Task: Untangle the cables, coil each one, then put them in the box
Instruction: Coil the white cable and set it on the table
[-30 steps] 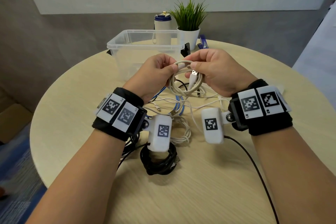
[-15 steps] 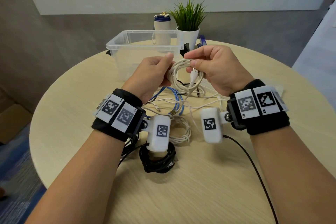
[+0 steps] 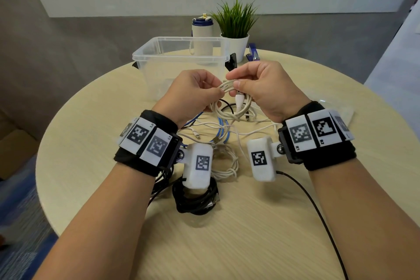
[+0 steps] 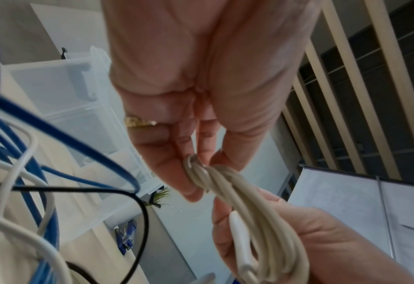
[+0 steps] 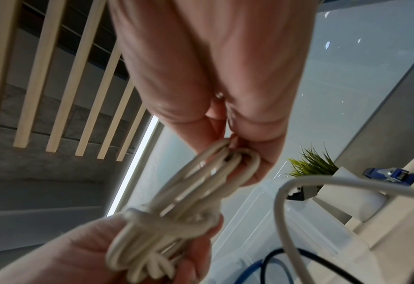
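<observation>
Both hands hold a coiled beige cable (image 3: 229, 110) above the table, in front of the clear plastic box (image 3: 179, 61). My left hand (image 3: 193, 91) pinches the coil's left side (image 4: 201, 174). My right hand (image 3: 261, 86) pinches its upper right (image 5: 228, 165), and the white plug (image 3: 239, 101) hangs down between the hands. Below lies a tangle of blue cable (image 3: 223, 129) and thin white cables (image 3: 245, 130). A coiled white cable (image 3: 225, 166) and a coiled black cable (image 3: 195, 198) lie nearer to me.
Behind the box stand a white bottle with a blue lid (image 3: 202, 34) and a potted plant (image 3: 235, 29); a blue stapler (image 3: 253, 52) lies to its right. A thin black lead (image 3: 318, 216) runs from the right wrist unit across the round wooden table (image 3: 91, 143).
Both hands have drawn closer together on the beige coil, squeezing its loops flatter. The right fingers have shifted onto the top of the coil. The cables on the table have not moved.
</observation>
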A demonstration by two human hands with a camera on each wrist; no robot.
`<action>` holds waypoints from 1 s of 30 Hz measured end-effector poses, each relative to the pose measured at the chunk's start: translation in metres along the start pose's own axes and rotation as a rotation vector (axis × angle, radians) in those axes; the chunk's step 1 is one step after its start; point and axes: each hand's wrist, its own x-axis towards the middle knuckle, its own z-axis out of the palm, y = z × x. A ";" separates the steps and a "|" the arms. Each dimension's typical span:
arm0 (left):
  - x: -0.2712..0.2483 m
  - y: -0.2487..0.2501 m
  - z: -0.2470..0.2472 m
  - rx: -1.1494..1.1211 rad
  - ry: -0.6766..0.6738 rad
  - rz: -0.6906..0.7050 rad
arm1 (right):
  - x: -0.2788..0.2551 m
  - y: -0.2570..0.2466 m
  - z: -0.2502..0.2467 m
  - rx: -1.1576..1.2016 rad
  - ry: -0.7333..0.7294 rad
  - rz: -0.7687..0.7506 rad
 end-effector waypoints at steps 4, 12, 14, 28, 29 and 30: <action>-0.002 0.003 -0.001 0.086 -0.035 0.003 | -0.001 0.000 0.001 -0.011 0.009 -0.001; -0.002 0.006 -0.002 0.028 0.008 -0.024 | -0.003 -0.003 0.002 0.072 -0.006 -0.014; -0.002 0.006 -0.001 -0.007 0.036 -0.026 | -0.003 -0.005 0.002 0.129 -0.024 -0.001; 0.004 0.002 -0.004 -0.038 0.201 -0.032 | -0.005 -0.013 -0.004 0.348 -0.024 0.213; 0.004 0.002 -0.004 -0.023 0.174 -0.052 | -0.004 -0.012 -0.004 0.354 0.004 0.209; 0.003 0.001 -0.004 -0.013 0.151 -0.069 | -0.004 -0.011 -0.005 0.350 0.025 0.208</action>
